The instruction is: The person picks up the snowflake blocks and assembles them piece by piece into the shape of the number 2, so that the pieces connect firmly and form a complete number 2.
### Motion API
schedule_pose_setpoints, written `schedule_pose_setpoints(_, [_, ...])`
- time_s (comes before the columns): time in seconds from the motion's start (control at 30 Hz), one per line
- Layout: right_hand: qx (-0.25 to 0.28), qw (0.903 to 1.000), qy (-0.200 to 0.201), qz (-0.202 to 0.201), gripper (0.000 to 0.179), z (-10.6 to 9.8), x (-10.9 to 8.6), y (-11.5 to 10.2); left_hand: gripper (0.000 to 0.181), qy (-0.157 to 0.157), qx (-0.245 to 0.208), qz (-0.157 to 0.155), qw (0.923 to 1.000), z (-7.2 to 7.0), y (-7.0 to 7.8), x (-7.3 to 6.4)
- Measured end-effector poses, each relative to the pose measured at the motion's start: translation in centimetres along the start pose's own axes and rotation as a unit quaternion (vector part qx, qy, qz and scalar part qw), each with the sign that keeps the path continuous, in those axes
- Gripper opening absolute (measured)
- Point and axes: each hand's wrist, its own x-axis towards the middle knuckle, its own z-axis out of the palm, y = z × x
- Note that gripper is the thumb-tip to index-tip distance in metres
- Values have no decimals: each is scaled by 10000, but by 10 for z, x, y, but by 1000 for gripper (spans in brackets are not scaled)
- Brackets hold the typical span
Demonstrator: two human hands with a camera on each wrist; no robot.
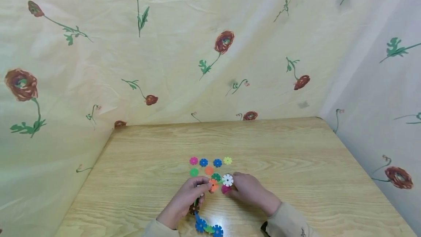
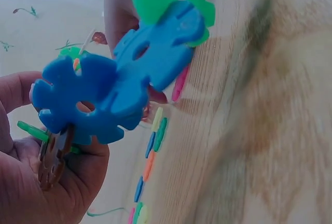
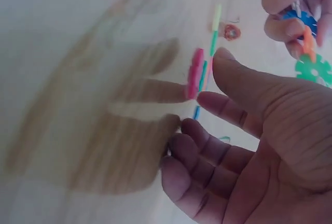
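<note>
My left hand pinches a chain of notched plastic flower discs. Hanging from its near end are a brown disc, a blue disc and more blue and green ones. An orange disc sits by the left fingertips, with a white disc beside it in the head view. My right hand is low over the table, thumb apart from the fingers. Its index fingertip is right at the edge of a pink disc, seen edge-on in the right wrist view.
Beyond the hands, loose discs lie on the wooden table: pink, blue, yellow, green, orange and dark green among them. Flower-patterned cloth hangs behind and along the sides.
</note>
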Motion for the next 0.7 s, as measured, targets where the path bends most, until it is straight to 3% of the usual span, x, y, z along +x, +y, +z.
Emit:
schedule_pose_setpoints(0.17, [11,9999,108,-96,25,4,2,-2,20,-13,-18,-20,10000,2,-1,1])
schedule_pose_setpoints(0.27, [235,9997,-37,-77,24,3,2,-3,22,-10,11,-30,10000,2,0,1])
schedule_pose_setpoints(0.43, [862,9959,-277,66,18,1,1,1,21,5,34,-36,10000,1,1,0])
schedule_pose_setpoints(0.6, [1558,9873,-85,285,16,-3,-1,11,22,76,117,-111,9998,-1,2,-1])
schedule_pose_setpoints(0.7, [2082,9770,121,449,10,-6,-3,17,22,112,171,-132,9997,-2,3,-1])
